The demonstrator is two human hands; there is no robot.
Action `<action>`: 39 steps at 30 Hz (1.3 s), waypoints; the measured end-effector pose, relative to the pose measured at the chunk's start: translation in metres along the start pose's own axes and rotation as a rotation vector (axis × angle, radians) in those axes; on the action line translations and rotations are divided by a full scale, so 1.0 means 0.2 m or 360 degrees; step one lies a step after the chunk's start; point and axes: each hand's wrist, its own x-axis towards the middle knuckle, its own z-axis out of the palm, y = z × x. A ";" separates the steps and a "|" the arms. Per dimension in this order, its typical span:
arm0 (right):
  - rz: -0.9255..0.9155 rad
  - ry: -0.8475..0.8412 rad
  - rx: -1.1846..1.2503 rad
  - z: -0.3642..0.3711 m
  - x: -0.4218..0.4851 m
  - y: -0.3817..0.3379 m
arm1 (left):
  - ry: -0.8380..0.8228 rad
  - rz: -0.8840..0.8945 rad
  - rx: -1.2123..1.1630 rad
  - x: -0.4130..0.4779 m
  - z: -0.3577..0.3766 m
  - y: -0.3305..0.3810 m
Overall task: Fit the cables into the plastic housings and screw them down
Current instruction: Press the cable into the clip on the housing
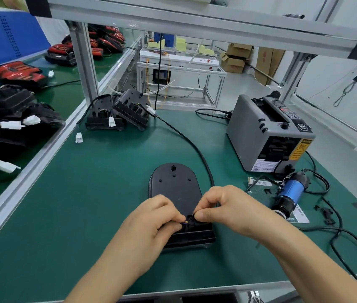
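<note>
A black plastic housing (174, 184) lies flat on the green mat in front of me. A black cable (191, 145) runs from the back of the table down to its near end. My left hand (155, 217) pinches the cable's coloured wire ends at the housing's near edge. My right hand (227, 204) pinches the cable at the same spot, just right of the left fingers. A blue electric screwdriver (290, 193) lies on the mat to the right, untouched.
A grey tape dispenser (267, 132) stands at the back right. Two more housings (118, 112) with white connectors sit at the back left. Small black clips (327, 215) and loose cords lie right. More housings fill the left bench (9, 119).
</note>
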 end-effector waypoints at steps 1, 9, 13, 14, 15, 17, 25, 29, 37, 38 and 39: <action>0.0017 -0.0035 -0.0009 -0.01 0.01 0.00 | 0.0017 0.0039 0.0039 -0.01 0.00 0.00; 0.0079 -0.0307 -0.0142 -0.06 0.07 -0.06 | 0.0095 0.0259 0.0277 -0.02 0.01 0.01; 0.0097 -0.0536 -0.0449 -0.11 0.13 -0.12 | 0.0103 0.0277 0.0280 -0.03 0.02 0.01; 0.0098 -0.0591 -0.0564 -0.12 0.15 -0.15 | 0.0101 0.0279 0.0280 -0.03 0.02 0.01; 0.0100 -0.0639 -0.0665 -0.13 0.16 -0.17 | 0.0099 0.0277 0.0274 -0.03 0.02 0.01; 0.0110 -0.0730 -0.0794 -0.14 0.20 -0.21 | 0.0103 0.0270 0.0261 -0.03 0.02 0.01; 0.0030 -0.0995 -0.1031 -0.14 0.29 -0.29 | 0.0088 0.0245 0.0280 -0.03 0.02 0.00; 0.0010 -0.1070 -0.1122 -0.13 0.31 -0.31 | 0.0085 0.0249 0.0279 -0.03 0.02 0.00; 0.0133 -0.1260 -0.1007 -0.13 0.35 -0.33 | 0.0110 0.0260 0.0294 -0.03 0.02 0.01; 0.0139 -0.1262 -0.0997 -0.12 0.35 -0.32 | 0.0109 0.0258 0.0288 -0.04 0.02 0.01; 0.0135 -0.1257 -0.0999 -0.12 0.36 -0.32 | 0.0109 0.0254 0.0282 -0.04 0.02 0.01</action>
